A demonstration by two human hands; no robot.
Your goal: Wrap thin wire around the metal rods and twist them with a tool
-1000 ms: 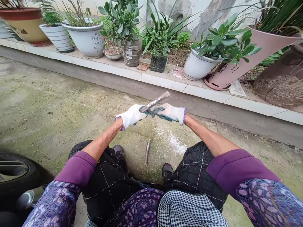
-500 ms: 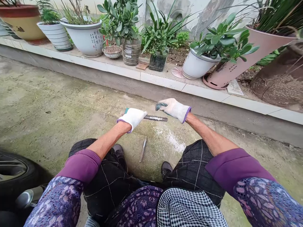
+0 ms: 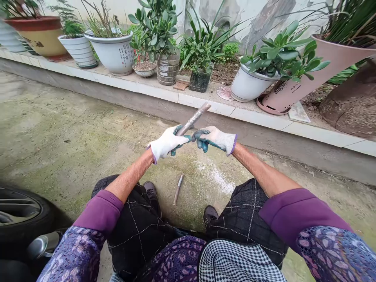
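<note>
My left hand (image 3: 166, 144), in a white glove with a green-coated palm, is closed around a short brown stick (image 3: 207, 106). Silvery wire or thread is wound about the stick's middle, and the stick tilts up to the right. Close beside it, my right hand (image 3: 217, 139), gloved the same way, has its fingers curled with thumb and forefinger pinched near the left fingertips. Whatever is in that pinch is too small to make out. Below, on the ground between my shoes, lies a second short rod (image 3: 178, 190) with a pale band near its upper end.
White powder (image 3: 219, 178) is scattered on the concrete (image 3: 96, 137). Ahead runs a low tiled ledge (image 3: 164, 91) with several potted plants, among them a white pot (image 3: 249, 84) and a pink pot (image 3: 282, 94). A car wheel (image 3: 20, 211) stands at my left.
The stick has swung from nearly level to slanting up and away, still in my left hand. My right hand's fingers have curled in close to the left fingertips. The view has shifted slightly.
</note>
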